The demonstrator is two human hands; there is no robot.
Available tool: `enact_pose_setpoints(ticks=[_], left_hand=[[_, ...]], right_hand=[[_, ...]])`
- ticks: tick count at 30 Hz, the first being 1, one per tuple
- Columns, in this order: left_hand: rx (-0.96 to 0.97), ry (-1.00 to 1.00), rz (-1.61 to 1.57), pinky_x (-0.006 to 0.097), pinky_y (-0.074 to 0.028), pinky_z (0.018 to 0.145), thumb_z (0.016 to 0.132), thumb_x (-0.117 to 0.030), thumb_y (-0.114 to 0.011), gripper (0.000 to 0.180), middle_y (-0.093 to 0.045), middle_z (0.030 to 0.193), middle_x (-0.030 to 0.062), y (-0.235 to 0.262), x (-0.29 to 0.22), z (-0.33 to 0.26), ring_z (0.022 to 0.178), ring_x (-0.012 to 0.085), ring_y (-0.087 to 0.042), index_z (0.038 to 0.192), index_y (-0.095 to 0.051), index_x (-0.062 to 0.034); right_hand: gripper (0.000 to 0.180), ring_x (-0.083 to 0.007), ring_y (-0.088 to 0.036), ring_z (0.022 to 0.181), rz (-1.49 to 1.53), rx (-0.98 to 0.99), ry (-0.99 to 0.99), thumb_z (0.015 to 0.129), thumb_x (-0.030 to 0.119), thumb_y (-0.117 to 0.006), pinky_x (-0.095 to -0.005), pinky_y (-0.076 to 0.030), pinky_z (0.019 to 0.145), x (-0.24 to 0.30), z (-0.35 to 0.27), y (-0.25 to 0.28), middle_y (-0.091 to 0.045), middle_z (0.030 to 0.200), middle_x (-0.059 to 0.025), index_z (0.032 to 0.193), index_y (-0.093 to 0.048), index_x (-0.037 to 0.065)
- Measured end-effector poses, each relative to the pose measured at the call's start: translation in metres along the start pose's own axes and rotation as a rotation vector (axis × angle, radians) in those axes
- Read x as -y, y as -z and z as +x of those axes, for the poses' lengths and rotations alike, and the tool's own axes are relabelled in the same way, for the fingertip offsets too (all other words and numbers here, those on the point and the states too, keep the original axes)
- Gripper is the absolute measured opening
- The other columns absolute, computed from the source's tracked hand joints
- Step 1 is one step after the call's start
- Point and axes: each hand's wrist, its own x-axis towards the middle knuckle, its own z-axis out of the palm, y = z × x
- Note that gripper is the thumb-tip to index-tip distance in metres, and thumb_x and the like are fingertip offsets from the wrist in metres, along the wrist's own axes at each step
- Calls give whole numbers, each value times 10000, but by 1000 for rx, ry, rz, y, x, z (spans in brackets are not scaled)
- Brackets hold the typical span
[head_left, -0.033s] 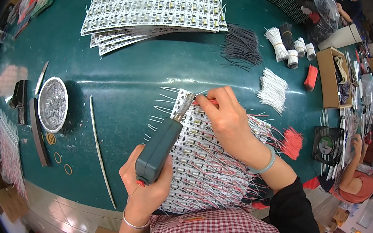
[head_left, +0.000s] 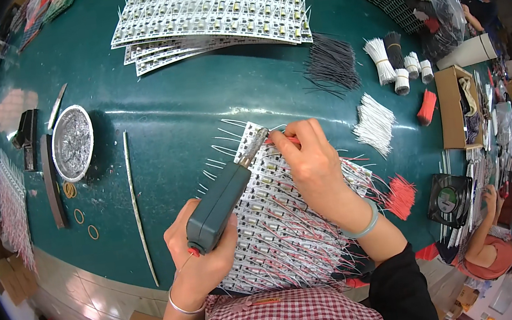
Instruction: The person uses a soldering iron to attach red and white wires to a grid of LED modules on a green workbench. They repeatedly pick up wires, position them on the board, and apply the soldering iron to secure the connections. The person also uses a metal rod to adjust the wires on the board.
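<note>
Left hand [head_left: 201, 256] gripping soldering tool [head_left: 222, 199], right hand [head_left: 314, 162] pinching wire [head_left: 280, 136] at board [head_left: 278, 234] edge

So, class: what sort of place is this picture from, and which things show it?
Probably an electronics assembly workshop. The left hand holds a soldering tool over a circuit-board panel; wire bundles and stacked panels cover the green bench.

Round tray [head_left: 72, 143] left of circuit panel [head_left: 289, 220]

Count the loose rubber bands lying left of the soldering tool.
3: one rubber band beside the foil dish, one below it, one nearest the table edge. Others may be hidden.
</note>
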Motion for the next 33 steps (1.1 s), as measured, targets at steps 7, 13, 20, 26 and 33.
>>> enact_pose_setpoints(ticks=[7, 13, 20, 26, 33], left_hand=[[-44, 7, 19, 256, -445, 567, 754, 14, -734, 118, -617, 753, 59, 3, -3, -2, 608, 126, -564, 831, -645, 18], [-525, -213, 212, 246, -465, 585, 821, -52, -727, 257, -664, 952, 107, 50, 0, -19, 652, 136, -593, 1048, -664, 48], [-859, 82, 389, 201, -360, 482, 881, -16, -678, 313, -665, 984, 83, 125, 19, 18, 561, 57, -503, 1178, -615, 57], [-640, 115, 50, 201, -390, 482, 847, 13, -700, 319, -694, 983, 110, 76, 12, -13, 562, 61, -517, 1154, -627, 58], [-380, 173, -46, 297, -524, 730, 780, -38, -788, 404, -685, 1009, 116, 51, 7, -42, 850, 181, -648, 1147, -642, 47]], right_hand=[[338, -263, -540, 863, -1, 9, 1, 707, -89, -635, -335, -508, 625, 1, 1, 1, -520, 924, -123, 1044, -646, -68], [330, -259, -539, 862, -4, -10, -3, 711, -93, -635, -334, -507, 626, -1, 0, 1, -523, 924, -117, 1039, -646, -58], [330, -255, -543, 864, 3, -15, 10, 706, -100, -640, -331, -507, 627, 0, 0, 1, -527, 930, -112, 1032, -644, -51], [340, -260, -548, 856, 10, -19, -8, 679, -89, -629, -332, -509, 640, 0, 0, 1, -530, 937, -105, 1016, -638, -46], [361, -268, -565, 854, 11, -125, 41, 664, -37, -637, -354, -497, 663, 1, -4, 3, -582, 948, -114, 1024, -642, -50]])
